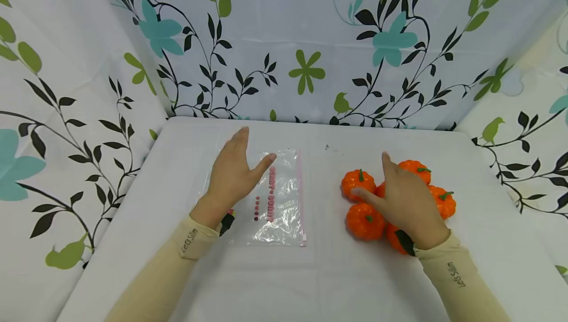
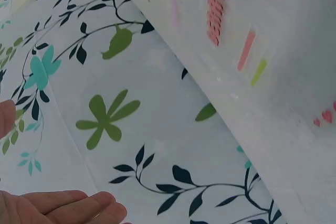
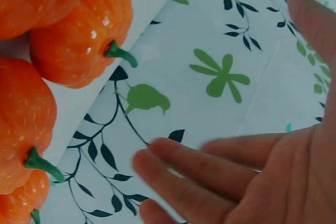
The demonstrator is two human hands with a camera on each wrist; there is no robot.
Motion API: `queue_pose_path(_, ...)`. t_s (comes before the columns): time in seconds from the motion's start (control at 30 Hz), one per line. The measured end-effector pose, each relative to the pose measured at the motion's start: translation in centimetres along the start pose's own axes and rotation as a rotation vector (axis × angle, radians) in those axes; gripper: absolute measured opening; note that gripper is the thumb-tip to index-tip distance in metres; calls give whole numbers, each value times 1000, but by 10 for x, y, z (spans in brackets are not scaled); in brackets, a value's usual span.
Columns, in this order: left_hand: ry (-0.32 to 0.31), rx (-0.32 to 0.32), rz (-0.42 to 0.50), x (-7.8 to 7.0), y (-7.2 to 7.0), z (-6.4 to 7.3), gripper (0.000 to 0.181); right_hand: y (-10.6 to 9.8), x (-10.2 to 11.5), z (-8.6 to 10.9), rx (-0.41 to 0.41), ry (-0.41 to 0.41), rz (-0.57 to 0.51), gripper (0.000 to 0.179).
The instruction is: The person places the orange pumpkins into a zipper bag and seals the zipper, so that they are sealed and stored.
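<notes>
My left hand (image 1: 234, 170) is held above a clear zip bag (image 1: 286, 213) with pink lettering, its fingers straight and thumb spread; nothing is in it. My right hand (image 1: 406, 201), also with fingers extended and thumb apart, hovers over a cluster of small orange pumpkins with green stems. One pumpkin (image 1: 366, 221) shows left of the right wrist and another (image 1: 443, 202) to its right; the hand hides parts of others. In the right wrist view the fingers (image 3: 205, 174) are spread, with a glossy pumpkin (image 3: 84, 35) at upper left.
The bag lies flat on a white-covered table (image 1: 310, 282), left of the pumpkins, its pink zip edge facing them. A white curtain (image 1: 275, 31) with leaf and flower prints hangs behind the table and at both sides.
</notes>
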State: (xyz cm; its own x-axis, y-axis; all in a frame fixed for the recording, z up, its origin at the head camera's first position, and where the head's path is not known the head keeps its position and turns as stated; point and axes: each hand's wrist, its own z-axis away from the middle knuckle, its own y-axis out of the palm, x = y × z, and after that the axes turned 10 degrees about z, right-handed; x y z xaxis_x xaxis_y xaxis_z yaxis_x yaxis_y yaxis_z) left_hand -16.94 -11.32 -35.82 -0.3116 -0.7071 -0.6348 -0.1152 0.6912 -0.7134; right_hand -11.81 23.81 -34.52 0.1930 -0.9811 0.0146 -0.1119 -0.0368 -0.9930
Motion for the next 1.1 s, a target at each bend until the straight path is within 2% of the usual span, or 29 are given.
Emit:
queue_pose_path(0.1,0,15,24,-7,13,5,83,0,6,5,51,12,56,97)
queue_pose_path(0.17,-2,46,7,-13,24,9,77,3,8,10,64,3,87,75)
queue_pose_path(0.23,-10,91,-29,-18,35,12,71,7,10,14,63,-17,112,62)
queue_pose_path(0.5,23,244,-233,-29,75,25,41,24,15,22,85,-49,167,62)
queue_pose_path(0.7,61,324,-356,-34,99,32,50,33,16,27,77,-84,181,56)
queue_pose_path(0.83,32,380,-421,-38,109,34,48,38,16,29,113,-89,189,59)
queue_pose_path(0.97,13,387,-456,-40,116,36,47,42,15,32,89,-110,189,72)
queue_pose_path(1.1,39,355,-493,-40,121,38,41,44,15,35,64,-135,210,74)
